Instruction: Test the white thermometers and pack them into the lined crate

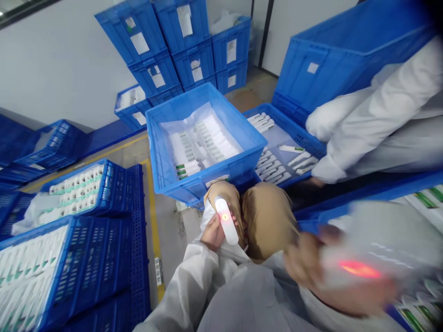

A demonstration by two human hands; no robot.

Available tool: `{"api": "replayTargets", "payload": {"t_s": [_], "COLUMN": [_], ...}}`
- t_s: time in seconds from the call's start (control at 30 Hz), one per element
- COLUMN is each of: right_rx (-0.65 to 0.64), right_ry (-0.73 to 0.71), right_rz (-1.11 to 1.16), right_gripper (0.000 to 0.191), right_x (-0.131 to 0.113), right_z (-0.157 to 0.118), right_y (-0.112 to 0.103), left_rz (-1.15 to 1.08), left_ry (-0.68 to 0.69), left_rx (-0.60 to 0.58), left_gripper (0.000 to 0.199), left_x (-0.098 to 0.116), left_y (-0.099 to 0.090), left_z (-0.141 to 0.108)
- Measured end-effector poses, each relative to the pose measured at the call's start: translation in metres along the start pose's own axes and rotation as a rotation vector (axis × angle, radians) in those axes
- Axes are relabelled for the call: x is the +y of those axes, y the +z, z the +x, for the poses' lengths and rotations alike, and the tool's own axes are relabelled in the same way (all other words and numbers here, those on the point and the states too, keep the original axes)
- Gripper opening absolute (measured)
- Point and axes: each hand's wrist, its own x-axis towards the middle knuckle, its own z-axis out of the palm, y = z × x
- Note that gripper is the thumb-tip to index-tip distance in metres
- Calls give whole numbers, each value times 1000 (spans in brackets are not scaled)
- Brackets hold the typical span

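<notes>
Containing white devices (220, 137): blue bin (238, 168) | left hand (212, 234): lit device (230, 232)

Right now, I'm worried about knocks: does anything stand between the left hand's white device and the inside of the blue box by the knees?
Yes: the near wall of the blue box, just beyond the knees. Above that, nothing visible blocks the device in the left hand.

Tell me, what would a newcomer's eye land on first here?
Probably the glowing button on the slim white device in the left hand, by the tan knees near the centre. Next comes the blurred red glow at the right hand, lower right. Then the blue crates: stacked at the back, with more on both sides.
</notes>
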Motion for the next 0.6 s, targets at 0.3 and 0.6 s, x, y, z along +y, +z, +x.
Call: {"api": "replayTargets", "payload": {"t_s": [0.3,0.6], "right_rx": [100,-24], "right_ry": [-49,92], "right_rz": [253,78], "right_gripper": [34,46], "right_x": [44,66], "right_z": [69,76], "right_y": [-12,-29], "left_rz": [85,211], "left_ry": [18,14], "left_rx": [35,99], "left_gripper": [52,58], "left_x": [-4,-3], "left_y": [-6,8], "left_z": [-3,1]}}
